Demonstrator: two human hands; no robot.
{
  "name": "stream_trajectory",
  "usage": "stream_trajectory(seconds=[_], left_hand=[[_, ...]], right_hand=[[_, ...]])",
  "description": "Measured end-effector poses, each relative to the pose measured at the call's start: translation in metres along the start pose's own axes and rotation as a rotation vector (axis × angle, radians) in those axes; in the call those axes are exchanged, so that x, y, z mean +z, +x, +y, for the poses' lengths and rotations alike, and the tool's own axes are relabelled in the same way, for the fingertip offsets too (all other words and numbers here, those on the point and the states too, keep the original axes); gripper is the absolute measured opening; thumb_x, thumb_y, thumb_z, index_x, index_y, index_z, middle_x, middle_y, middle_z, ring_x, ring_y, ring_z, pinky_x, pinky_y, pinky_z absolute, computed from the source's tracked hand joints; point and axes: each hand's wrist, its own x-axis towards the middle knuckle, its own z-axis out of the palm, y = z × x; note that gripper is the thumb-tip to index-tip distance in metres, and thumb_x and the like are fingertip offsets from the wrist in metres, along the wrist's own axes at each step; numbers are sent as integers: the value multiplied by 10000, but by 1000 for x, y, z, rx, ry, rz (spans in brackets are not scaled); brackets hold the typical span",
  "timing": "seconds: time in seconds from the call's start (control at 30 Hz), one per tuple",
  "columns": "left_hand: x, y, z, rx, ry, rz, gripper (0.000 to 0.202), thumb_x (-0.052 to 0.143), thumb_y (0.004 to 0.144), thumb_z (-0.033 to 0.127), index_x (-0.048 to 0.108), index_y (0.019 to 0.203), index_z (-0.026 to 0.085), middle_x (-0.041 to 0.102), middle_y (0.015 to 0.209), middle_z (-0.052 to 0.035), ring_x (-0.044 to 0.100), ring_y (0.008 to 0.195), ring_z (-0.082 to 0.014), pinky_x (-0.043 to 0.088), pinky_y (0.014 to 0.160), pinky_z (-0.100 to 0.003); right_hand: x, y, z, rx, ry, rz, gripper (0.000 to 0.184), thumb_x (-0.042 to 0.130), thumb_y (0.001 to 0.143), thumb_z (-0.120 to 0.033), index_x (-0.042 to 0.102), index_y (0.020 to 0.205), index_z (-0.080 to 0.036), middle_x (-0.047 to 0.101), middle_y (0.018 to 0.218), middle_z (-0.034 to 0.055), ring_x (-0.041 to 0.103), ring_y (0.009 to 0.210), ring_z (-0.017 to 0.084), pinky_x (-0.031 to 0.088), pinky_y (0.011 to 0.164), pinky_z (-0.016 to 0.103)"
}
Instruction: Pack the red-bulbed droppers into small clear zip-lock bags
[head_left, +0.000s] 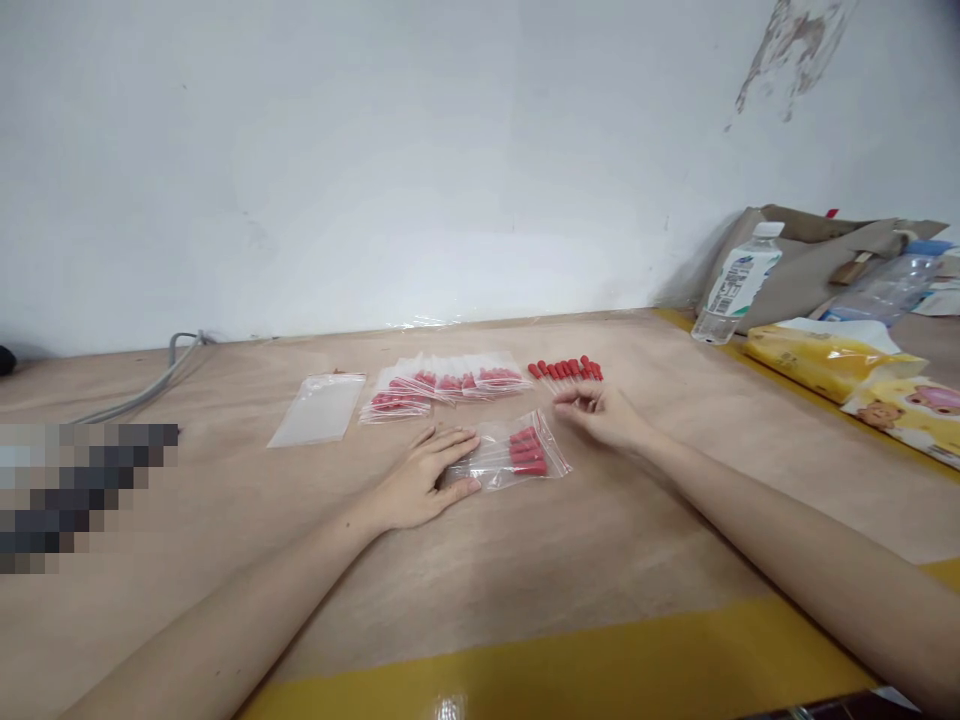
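A clear zip bag lies flat on the table with several red-bulbed droppers inside, bulbs toward its zip end on the right. Resting palm down, my left hand has its fingers and thumb spread, touching the left end of that bag. My right hand is just right of the bag, its fingers bent together by the thin stems of a row of loose red-bulbed droppers. Whatever those fingers pinch, if anything, is hidden. Behind the bag, filled zip bags overlap in a row.
Flat whitish bags are stacked at left, near a grey cable. On the right stand a water bottle, a grey bag and yellow tissue packs. Yellow tape borders the table's front; a wall rises behind.
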Motion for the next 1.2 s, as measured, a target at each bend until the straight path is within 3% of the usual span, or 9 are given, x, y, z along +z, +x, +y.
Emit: stream_trajectory(seconds=[0.07, 0.13, 0.3, 0.53, 0.67, 0.8, 0.87, 1.0, 1.2], left_hand=[[1, 0, -2, 1, -9, 4, 529, 418, 876, 504, 390, 1336, 242, 396, 1389, -58, 331, 1299, -216, 149, 1104, -465], [2, 0, -3, -2, -20, 5, 532, 420, 875, 506, 390, 1335, 241, 390, 1392, -58, 323, 1303, -218, 149, 1103, -468], [2, 0, -3, -9, -25, -13, 450, 324, 930, 442, 377, 1340, 264, 372, 1403, -41, 305, 1313, -196, 149, 1102, -469], [2, -2, -2, -3, -7, -8, 462, 363, 919, 438, 364, 1348, 268, 391, 1394, -38, 327, 1299, -206, 163, 1100, -473], [1, -2, -2, 14, 0, -12, 446, 359, 920, 438, 373, 1340, 290, 389, 1396, -33, 329, 1299, -208, 160, 1099, -476], [0, -1, -2, 9, 9, -21, 440, 359, 919, 440, 388, 1332, 291, 384, 1399, -32, 323, 1302, -209, 141, 1104, -476], [0, -1, -2, 10, 11, -15, 441, 362, 918, 442, 390, 1331, 292, 386, 1398, -31, 319, 1303, -211, 138, 1105, -480], [0, -1, -1, 5, 21, -14, 437, 357, 919, 443, 392, 1329, 296, 383, 1400, -26, 319, 1304, -206, 137, 1106, -476], [-2, -1, 1, 2, 26, -14, 435, 359, 920, 440, 401, 1324, 283, 396, 1391, -32, 328, 1298, -200, 142, 1105, -473]], right_hand=[[-13, 16, 14, 62, -134, 214, 182, 584, 687, -290, 657, 787, -157, 637, 721, 44, 515, 593, 133, 399, 563, 260], [-24, 34, 26, 204, -203, 303, 190, 589, 688, -285, 647, 800, -143, 643, 735, 62, 549, 619, 148, 411, 579, 264], [-28, 66, 46, 376, -301, 350, 387, 644, 645, -393, 653, 924, -125, 645, 821, 108, 595, 766, 226, 437, 686, 327], [-17, 76, 52, 436, -131, 360, 196, 630, 634, -339, 658, 746, -180, 639, 699, 64, 597, 693, 214, 452, 644, 331], [-28, 67, 32, 366, -14, 378, 154, 551, 735, -312, 569, 817, -183, 643, 737, 56, 598, 683, 169, 460, 614, 285], [-39, 43, 6, 64, 176, 520, 169, 503, 797, -341, 438, 879, -209, 617, 750, 27, 570, 631, 128, 439, 565, 250], [-38, 29, -4, -11, 313, 544, 208, 507, 797, -382, 394, 867, -221, 591, 696, -7, 519, 522, 105, 408, 494, 232], [-20, 7, -10, 61, 589, 494, 338, 567, 741, -464, 374, 884, -226, 565, 618, -50, 485, 449, 91, 391, 436, 218], [8, -12, -8, 169, 707, 374, 429, 600, 688, -546, 386, 894, -237, 578, 695, -44, 564, 533, 94, 489, 560, 260]])
